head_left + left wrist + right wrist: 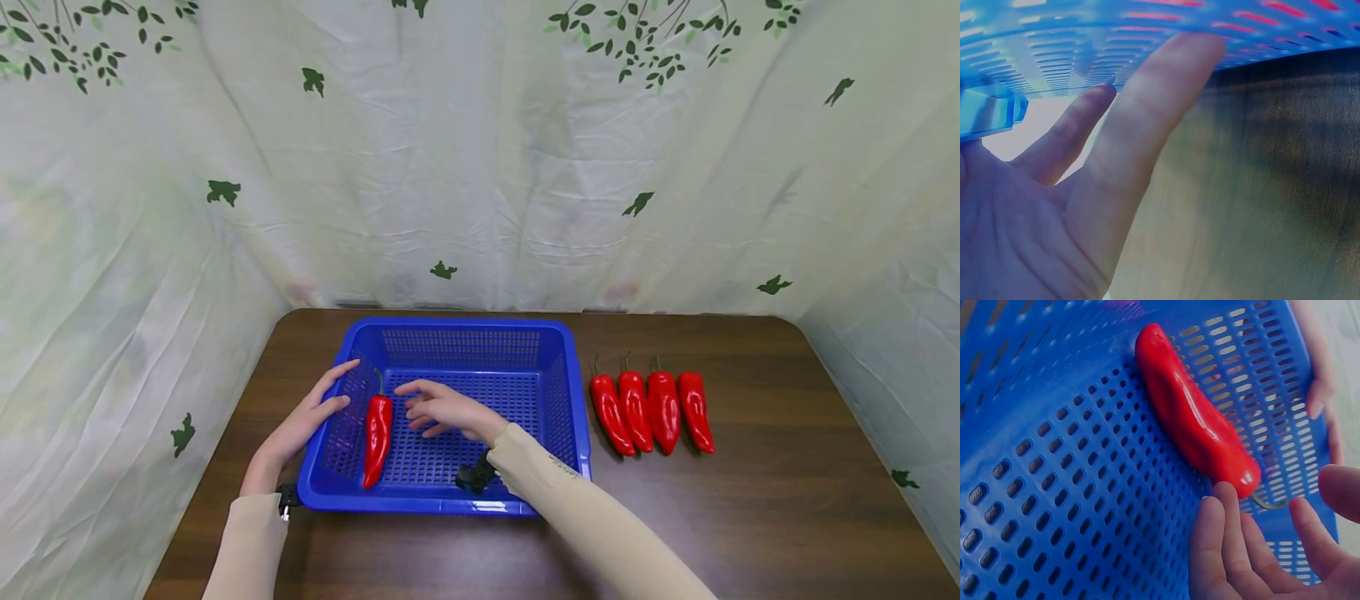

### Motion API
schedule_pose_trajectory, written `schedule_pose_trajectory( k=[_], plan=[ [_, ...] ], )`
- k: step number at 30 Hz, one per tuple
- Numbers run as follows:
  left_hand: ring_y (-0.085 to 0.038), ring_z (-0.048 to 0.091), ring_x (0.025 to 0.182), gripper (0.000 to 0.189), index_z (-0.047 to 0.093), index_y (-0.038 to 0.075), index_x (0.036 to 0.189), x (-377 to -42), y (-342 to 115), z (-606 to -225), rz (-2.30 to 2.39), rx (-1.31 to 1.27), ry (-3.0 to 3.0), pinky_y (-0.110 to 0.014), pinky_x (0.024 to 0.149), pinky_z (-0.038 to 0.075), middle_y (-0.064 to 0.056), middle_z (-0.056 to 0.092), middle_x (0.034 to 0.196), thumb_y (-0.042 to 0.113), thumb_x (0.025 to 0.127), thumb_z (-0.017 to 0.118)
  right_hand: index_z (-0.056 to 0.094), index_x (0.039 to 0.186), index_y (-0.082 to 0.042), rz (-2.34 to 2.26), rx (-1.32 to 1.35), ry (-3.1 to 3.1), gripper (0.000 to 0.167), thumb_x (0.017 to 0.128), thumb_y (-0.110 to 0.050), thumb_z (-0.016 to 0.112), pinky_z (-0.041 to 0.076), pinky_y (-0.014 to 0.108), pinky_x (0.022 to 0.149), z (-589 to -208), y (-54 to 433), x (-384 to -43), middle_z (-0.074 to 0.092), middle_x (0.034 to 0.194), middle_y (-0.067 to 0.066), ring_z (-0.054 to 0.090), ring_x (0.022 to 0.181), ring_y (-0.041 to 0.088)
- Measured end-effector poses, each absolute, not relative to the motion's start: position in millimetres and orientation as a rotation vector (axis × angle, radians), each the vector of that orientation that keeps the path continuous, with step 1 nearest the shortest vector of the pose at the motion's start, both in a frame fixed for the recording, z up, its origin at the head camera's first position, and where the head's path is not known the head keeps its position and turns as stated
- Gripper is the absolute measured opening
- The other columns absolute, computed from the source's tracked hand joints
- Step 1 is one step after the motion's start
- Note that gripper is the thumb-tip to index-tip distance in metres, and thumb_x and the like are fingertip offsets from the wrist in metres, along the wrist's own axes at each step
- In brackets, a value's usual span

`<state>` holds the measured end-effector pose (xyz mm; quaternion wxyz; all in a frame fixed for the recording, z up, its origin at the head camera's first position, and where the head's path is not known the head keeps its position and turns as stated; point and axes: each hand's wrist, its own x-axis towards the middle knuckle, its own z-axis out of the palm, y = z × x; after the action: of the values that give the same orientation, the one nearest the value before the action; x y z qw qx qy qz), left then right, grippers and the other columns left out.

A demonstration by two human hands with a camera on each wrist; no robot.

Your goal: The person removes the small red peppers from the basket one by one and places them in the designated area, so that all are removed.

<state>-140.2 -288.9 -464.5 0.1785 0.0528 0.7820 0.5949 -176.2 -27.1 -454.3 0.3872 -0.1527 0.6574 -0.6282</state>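
Observation:
A blue plastic basket (480,507) with slotted walls stands on the table. Inside it, along the left wall, lies a red chili pepper (378,442) with its green stem pointing away. My right hand (450,410) hovers over the basket floor just right of that pepper, fingers loosely bent and holding nothing. In the right wrist view the fingertips (1225,494) come right up to the pepper's stem end. At the basket's left side, my left hand (303,421) touches the rim and outer wall with fingers and thumb extended; the left wrist view shows the fingers (1147,119) nearly straight.
Several more red chili peppers (663,412) lie side by side on the brown wooden table (787,500), right of the basket. A pale curtain (480,167) with leaf prints hangs behind the table and at both sides.

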Motion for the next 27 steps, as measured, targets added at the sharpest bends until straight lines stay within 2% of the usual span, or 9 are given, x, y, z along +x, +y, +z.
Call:
schedule_pose_trajectory(
  k=[9,22,27],
  plan=[
    [-0.055,0.029,0.13,0.058,0.017,0.027,0.153,-140,-289,-465,1.698,0.147,2.199,-0.058,0.088,0.047,-0.019,0.004,0.156,0.026,0.102,0.044,0.047,0.139,-0.008,-1.579,-0.358,1.678,0.048,0.092,-0.001,0.055,0.049,0.05,0.088,-464,-41,-178,0.048,0.132,0.021,0.058,0.11,0.038],
    [-0.055,0.028,0.13,0.058,0.017,0.027,0.153,-139,-289,-465,1.687,0.137,2.213,-0.058,0.087,0.047,-0.019,0.004,0.156,0.026,0.102,0.044,0.046,0.14,-0.011,-1.539,-0.377,1.688,0.052,0.09,-0.003,0.056,0.048,0.052,0.089,-464,-51,-175,0.049,0.13,0.02,0.058,0.109,0.037],
    [-0.055,0.027,0.13,0.058,0.017,0.028,0.153,-139,-288,-464,1.678,0.124,2.216,-0.059,0.087,0.047,-0.019,0.003,0.157,0.027,0.101,0.044,0.045,0.141,-0.011,-1.521,-0.395,1.692,0.054,0.09,-0.003,0.056,0.048,0.05,0.088,-465,-55,-176,0.055,0.123,0.016,0.059,0.107,0.035]
  ],
)
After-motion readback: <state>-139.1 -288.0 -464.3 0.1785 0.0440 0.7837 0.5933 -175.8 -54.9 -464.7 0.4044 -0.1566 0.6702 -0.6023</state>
